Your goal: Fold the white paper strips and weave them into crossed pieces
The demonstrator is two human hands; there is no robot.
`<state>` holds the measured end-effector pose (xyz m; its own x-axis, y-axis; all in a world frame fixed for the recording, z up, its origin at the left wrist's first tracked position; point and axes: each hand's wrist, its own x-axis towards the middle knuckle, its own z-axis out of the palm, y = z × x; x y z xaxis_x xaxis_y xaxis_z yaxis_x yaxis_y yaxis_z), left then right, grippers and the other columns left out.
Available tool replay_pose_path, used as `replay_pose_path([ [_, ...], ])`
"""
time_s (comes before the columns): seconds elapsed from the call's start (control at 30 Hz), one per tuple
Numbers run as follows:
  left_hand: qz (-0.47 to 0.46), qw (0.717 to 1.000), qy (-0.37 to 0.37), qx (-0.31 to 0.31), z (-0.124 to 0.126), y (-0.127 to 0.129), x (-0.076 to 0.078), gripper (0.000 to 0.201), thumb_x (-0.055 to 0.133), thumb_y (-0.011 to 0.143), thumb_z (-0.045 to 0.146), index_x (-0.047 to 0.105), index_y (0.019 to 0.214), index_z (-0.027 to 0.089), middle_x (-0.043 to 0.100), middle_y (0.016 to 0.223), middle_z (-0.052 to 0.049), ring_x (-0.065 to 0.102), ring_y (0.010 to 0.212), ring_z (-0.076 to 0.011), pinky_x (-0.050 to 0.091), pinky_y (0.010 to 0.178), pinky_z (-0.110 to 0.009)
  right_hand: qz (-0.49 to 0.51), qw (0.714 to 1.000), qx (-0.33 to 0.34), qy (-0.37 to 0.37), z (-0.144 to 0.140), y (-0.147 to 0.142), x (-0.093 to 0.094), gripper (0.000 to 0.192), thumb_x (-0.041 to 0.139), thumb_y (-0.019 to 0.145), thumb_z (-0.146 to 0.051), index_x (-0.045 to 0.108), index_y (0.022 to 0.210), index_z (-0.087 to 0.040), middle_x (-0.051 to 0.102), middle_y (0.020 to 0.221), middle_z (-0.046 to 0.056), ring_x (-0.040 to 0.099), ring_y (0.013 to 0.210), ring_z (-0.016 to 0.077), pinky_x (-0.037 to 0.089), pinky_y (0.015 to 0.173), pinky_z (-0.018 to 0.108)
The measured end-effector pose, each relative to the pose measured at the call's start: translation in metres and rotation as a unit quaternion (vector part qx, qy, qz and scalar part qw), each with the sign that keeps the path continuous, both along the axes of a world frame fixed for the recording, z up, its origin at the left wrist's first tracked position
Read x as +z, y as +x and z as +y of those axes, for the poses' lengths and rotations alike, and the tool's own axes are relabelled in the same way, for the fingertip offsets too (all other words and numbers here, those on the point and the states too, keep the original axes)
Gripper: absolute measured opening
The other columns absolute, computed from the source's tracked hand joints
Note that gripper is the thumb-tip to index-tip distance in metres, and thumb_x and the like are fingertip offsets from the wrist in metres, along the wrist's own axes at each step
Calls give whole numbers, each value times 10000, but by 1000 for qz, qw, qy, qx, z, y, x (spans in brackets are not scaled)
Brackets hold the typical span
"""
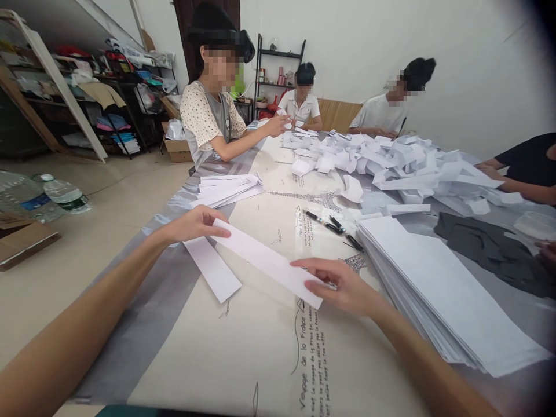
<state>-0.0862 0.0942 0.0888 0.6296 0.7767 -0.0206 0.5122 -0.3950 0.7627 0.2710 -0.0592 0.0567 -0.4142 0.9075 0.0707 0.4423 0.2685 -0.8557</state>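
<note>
A long white paper strip (pixel 264 255) stretches between my two hands, just over the tablecloth. My left hand (pixel 193 225) pinches its far left end between thumb and fingers. At the near right end, my right hand (pixel 336 282) grips the strip with the thumb on one side and fingers on the other. Beneath the left hand lies another paper strip (pixel 215 269), its upper end partly hidden by that hand. Beyond the left hand rests a small pile of strips (pixel 228 190). To the right of my right hand is a thick stack of white paper (pixel 438 284).
Several pens (pixel 332 223) lie mid-table on the printed tablecloth (pixel 243 347). A large heap of folded paper (pixel 391 162) covers the far right, with a dark cloth (pixel 490 249) nearer. Other people sit around the table; one (pixel 217 116) at the left holds paper. Bottles (pixel 65 194) stand on the floor.
</note>
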Motion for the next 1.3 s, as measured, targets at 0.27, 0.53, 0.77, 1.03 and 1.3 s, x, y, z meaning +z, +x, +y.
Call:
replay_pose_path([
  [0.27,-138,989,-52,29,2,9,-15,352,777,824,481,715,977,170,746,974,-60,684,904,-209,520,812,-303,56,990,-10,-133,-1,-8,-6,242,602,952,-311,760,1135,-307,679,1064,30,648,615,120,578,595,303],
  [0.53,-18,992,117,33,8,1,-8,388,645,892,554,612,775,185,630,783,1,588,739,-158,483,731,-272,18,994,-72,-83,3,-2,-7,293,571,899,-221,767,1101,-304,699,1105,29,674,649,135,576,591,300],
  [0.77,209,969,131,-31,-8,-25,7,542,617,892,561,575,1364,299,670,1253,-69,647,1110,-271,517,877,-328,-24,984,-142,-104,5,-1,-6,308,566,862,-216,760,1099,-252,721,913,6,672,559,136,531,619,302],
  [1.03,321,907,272,29,-96,-12,-41,560,349,1042,600,680,1229,189,684,1272,-166,663,1166,-360,525,953,-469,25,975,-175,-133,5,-6,2,297,607,856,-247,758,1111,-234,746,834,-1,690,617,161,541,636,297],
  [1.3,224,907,354,-41,-118,79,-58,521,372,1077,510,499,1454,173,538,1456,-179,506,1348,-359,452,1073,-515,100,968,-190,-127,-3,-20,8,357,737,842,-396,747,1166,-246,734,801,-11,740,659,189,608,753,370],
])
